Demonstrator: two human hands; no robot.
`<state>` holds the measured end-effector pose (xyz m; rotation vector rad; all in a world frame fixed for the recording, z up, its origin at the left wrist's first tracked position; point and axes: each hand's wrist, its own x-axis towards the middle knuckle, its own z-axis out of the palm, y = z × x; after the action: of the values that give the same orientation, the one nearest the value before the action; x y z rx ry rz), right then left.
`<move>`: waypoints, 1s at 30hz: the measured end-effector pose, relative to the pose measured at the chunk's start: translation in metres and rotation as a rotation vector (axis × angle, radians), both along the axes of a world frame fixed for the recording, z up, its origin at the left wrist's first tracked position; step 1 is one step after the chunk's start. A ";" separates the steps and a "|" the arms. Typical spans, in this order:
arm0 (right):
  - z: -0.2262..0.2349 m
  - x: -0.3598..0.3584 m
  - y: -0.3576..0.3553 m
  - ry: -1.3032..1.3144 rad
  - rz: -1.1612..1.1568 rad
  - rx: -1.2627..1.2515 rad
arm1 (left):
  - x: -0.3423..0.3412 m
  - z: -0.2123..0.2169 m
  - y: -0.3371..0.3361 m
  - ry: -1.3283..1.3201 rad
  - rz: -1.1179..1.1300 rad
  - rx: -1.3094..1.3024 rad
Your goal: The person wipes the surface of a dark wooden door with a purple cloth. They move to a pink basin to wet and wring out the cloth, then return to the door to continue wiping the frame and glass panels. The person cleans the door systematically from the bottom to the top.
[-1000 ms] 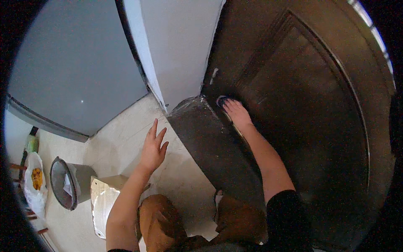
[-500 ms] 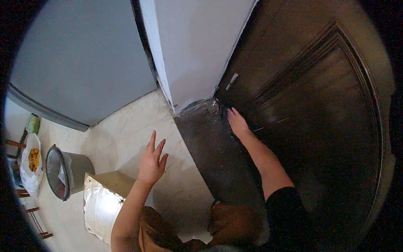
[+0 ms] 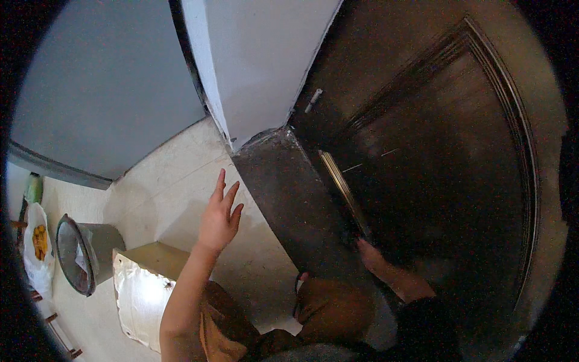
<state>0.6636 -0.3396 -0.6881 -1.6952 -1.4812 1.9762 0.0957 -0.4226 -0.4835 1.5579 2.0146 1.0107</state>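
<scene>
My right hand point(image 3: 371, 254) is low against the dark brown door point(image 3: 440, 151), at the near end of a shiny brass-coloured strip point(image 3: 342, 186) along its lower edge. A dark cloth point(image 3: 353, 238) shows faintly at its fingertips; the dim light blurs its outline. My left hand point(image 3: 219, 218) hangs in the air over the pale floor, fingers spread, holding nothing. Beside the door's foot runs a dark stone threshold point(image 3: 280, 187).
A white wall end point(image 3: 259, 66) stands beyond the threshold, with a grey door point(image 3: 108, 84) to its left. At left are a grey bin point(image 3: 102, 238), a cream box point(image 3: 142, 283) and a white bag point(image 3: 37, 265) with yellow contents. My brown-clad knees point(image 3: 335, 308) are below.
My right hand has slid along the door's lower edge toward me, and the brass-coloured strip now shows behind it. The view has shifted slightly. My left hand stays raised and spread.
</scene>
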 end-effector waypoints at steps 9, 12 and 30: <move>0.013 0.033 0.028 -0.758 1.166 0.745 | -0.003 0.004 -0.004 0.004 -0.022 -0.005; 0.049 -0.099 0.112 -0.842 1.349 1.327 | -0.004 0.005 -0.007 0.022 -0.001 0.038; 0.207 -0.387 0.210 -1.745 1.427 1.741 | -0.009 -0.002 -0.018 0.080 0.080 -0.036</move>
<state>0.2765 -0.1300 -0.4809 0.5190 2.1360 1.3668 0.0871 -0.4407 -0.4858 1.5327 2.1523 0.9504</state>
